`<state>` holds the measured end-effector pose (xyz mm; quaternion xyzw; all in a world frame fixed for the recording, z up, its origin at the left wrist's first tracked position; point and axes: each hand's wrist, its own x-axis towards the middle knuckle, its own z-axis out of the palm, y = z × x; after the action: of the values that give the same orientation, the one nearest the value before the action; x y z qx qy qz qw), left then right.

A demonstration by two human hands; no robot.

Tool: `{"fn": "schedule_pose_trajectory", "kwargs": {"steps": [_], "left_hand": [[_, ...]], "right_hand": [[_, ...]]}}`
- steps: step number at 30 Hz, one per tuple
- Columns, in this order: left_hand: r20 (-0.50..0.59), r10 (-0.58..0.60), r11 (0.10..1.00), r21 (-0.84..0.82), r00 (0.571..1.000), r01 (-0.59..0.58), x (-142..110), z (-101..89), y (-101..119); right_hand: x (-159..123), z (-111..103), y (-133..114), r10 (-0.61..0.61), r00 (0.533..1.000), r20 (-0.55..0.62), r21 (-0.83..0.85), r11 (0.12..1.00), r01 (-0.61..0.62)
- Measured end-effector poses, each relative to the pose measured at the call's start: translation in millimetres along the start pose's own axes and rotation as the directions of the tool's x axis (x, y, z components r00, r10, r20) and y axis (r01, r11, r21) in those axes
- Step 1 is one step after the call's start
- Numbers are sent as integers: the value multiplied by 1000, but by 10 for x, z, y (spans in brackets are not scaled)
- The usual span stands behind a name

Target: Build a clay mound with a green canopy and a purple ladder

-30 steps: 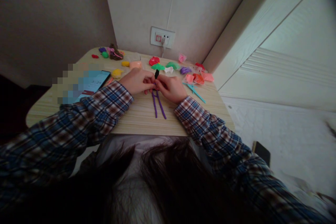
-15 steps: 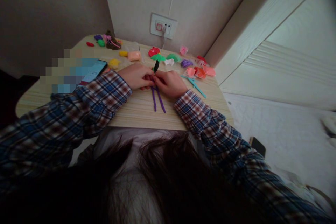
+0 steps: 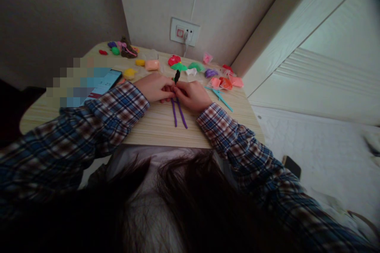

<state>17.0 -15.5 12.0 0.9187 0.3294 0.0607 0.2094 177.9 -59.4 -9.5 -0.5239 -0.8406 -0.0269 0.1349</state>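
Observation:
My left hand [image 3: 154, 87] and my right hand [image 3: 192, 95] meet at the middle of a small wooden table [image 3: 154, 126], fingers curled and pinched together on the top ends of two thin purple clay strips [image 3: 179, 115]. The strips run from my fingertips toward me across the tabletop. A short black clay piece [image 3: 177, 76] stands up just beyond my fingertips, under a green clay lump [image 3: 178, 66]. Both sleeves are plaid.
Several coloured clay lumps lie along the table's far edge, among them a red one [image 3: 173, 60], a purple one [image 3: 211, 72] and an orange block [image 3: 152, 65]. A teal tool [image 3: 221, 99] lies right of my hand. A phone [image 3: 103, 83] rests at left. A wall socket [image 3: 184, 31] sits behind.
Both hands have stayed pinched on the purple strips. The view shifted a little as my head moved; the hands sit slightly higher in the picture than a second ago.

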Motion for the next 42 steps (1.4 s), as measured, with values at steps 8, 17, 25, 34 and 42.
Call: {"fn": "schedule_pose_trajectory", "kwargs": {"steps": [8, 17, 25, 34, 42], "left_hand": [[-2, -17, 1000, -6, 1000, 17, -26, -16, 45], [-8, 3, 1000, 15, 1000, -3, -15, -7, 18], [-22, 25, 999, 27, 999, -24, -15, -2, 2], [-20, 14, 998, 55, 1000, -13, 0, 0, 5], [-50, 60, 987, 150, 997, -52, -5, 0, -11]], "right_hand": [[3, 11, 8, -6, 1000, -18, 12, 1000, 6], [2, 20, 17, -13, 999, -33, 12, 1000, 14], [2, 18, 13, -10, 1000, -25, 4, 1000, 10], [3, 12, 16, -18, 1000, 3, 6, 1000, 18], [2, 13, 10, -36, 999, 20, 1, 999, 36]]}}
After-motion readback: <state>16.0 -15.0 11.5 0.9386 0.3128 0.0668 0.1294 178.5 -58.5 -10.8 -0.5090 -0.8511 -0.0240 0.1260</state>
